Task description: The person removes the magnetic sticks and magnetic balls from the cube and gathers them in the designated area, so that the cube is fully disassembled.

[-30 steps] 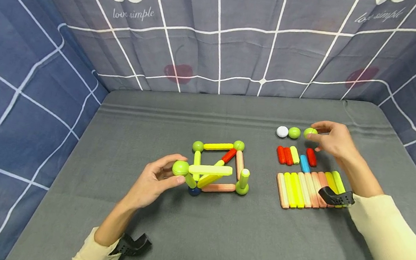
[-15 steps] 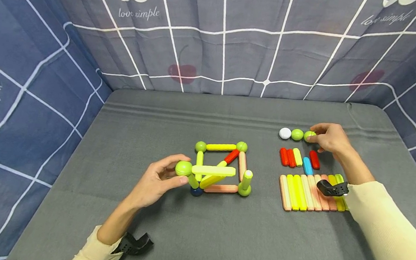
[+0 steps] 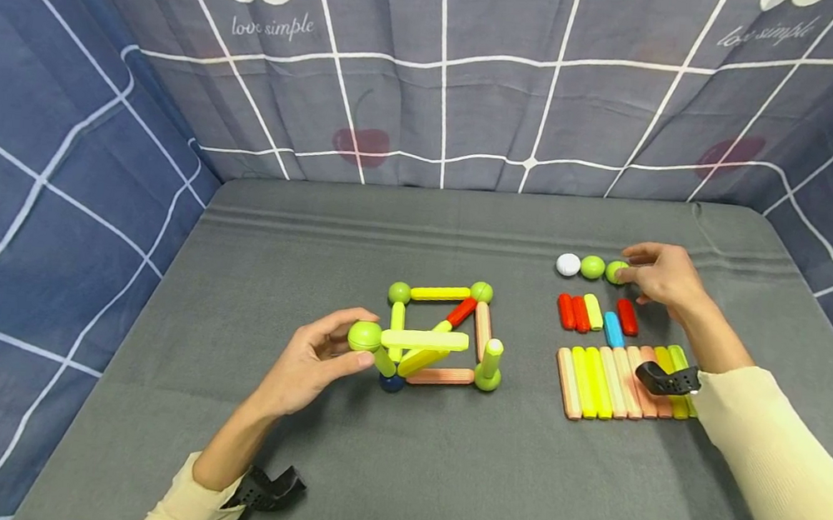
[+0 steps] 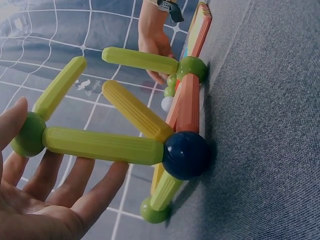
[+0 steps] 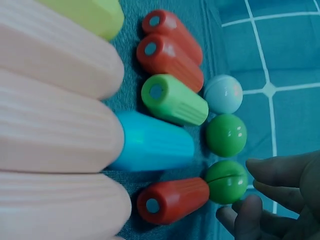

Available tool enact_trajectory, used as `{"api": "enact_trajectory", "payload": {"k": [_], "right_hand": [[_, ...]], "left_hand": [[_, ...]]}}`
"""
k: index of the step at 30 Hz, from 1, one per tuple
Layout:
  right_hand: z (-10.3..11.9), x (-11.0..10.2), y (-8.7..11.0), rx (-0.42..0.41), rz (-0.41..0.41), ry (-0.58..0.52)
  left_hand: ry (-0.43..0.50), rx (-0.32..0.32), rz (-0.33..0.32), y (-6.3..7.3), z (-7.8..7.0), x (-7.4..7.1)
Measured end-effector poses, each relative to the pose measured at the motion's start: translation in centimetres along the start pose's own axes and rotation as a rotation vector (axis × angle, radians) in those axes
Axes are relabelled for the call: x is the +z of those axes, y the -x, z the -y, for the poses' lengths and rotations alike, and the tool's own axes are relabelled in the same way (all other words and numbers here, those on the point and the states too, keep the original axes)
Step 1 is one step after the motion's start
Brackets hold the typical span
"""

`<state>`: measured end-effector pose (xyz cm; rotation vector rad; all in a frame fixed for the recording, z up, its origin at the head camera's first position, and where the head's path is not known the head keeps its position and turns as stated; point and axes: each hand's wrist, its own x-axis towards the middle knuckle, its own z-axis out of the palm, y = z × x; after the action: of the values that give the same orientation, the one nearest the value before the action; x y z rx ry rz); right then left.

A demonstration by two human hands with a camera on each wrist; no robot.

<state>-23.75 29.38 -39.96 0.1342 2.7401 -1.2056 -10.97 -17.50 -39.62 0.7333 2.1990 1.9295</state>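
Note:
On the grey table stands a structure of rods and balls, with green balls and one dark blue ball (image 4: 186,155) at its corners. My left hand (image 3: 309,363) holds its raised green ball (image 3: 364,336) between thumb and fingers; the other fingers lie along the light green rod (image 4: 102,145) below. From that ball a pale yellow-green rod (image 3: 425,340) points right, its far end free. At the far right, my right hand (image 3: 663,275) is beside a loose green ball (image 5: 226,182). In the right wrist view its fingertips stand just off the ball, slightly bent.
A white ball (image 3: 568,265) and another green ball (image 3: 592,267) line up left of that ball. Several short rods in red, green and blue (image 3: 614,329) lie before them. Nearer is a row of long rods (image 3: 604,383). A patterned cloth (image 3: 401,108) hangs behind the table.
My right hand has set the loose green ball closer to the other green ball, moving it slightly left, and its fingers have come off it. The left hand keeps its hold.

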Motion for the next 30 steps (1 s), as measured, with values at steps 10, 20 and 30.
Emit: {"api": "enact_trajectory", "payload": {"k": [10, 20, 30], "right_hand": [[3.4, 1.5, 3.6, -0.162, -0.003, 0.007], [7.5, 6.9, 9.1, -0.396, 0.435, -0.104], [7.6, 11.5, 11.4, -0.577, 0.343, -0.086]], "left_hand": [[0.013, 0.033, 0.000, 0.0, 0.2, -0.2], [0.009, 0.029, -0.002, 0.1, 0.1, -0.1], [0.004, 0.031, -0.001, 0.2, 0.1, 0.0]]}}
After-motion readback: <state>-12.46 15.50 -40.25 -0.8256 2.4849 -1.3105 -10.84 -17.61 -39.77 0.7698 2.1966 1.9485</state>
